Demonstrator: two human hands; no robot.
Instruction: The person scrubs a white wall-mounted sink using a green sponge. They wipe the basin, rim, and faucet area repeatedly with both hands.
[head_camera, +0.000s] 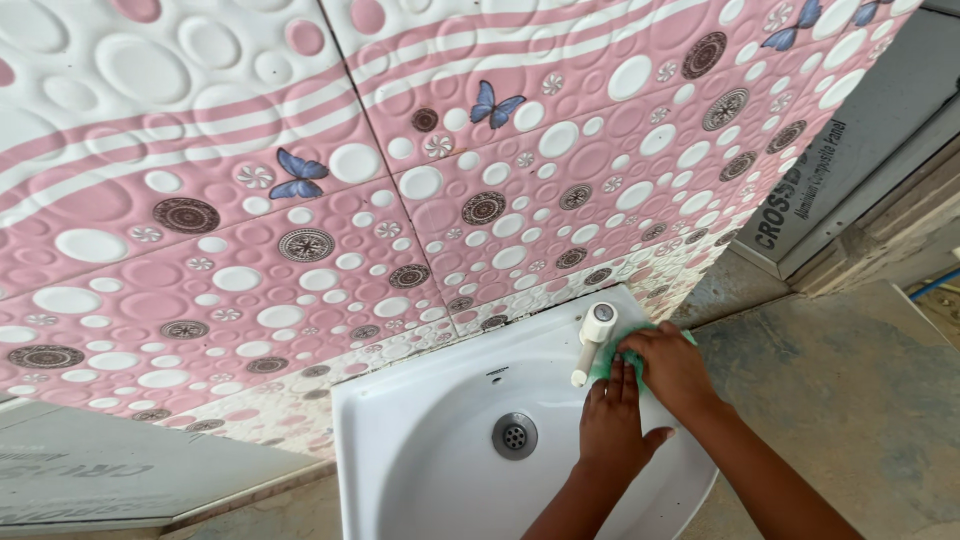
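Two hands over a white sink (400, 440), and I go left to right: drain (514, 435) mid-basin, then my left hand (610, 425) lying flat and loose, gripping nothing, fingertips touching the green cloth (603, 367). White tap (594, 340) just above. My right hand (672, 368) presses the cloth, clutching it beside the tap.

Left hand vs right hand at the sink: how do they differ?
The right hand presses a green cloth beside the white tap; the left hand holds nothing. The left hand lies flat, fingers straight, on the white sink; the right hand is curled over the cloth. Both are bare and sit at the sink's tap side.
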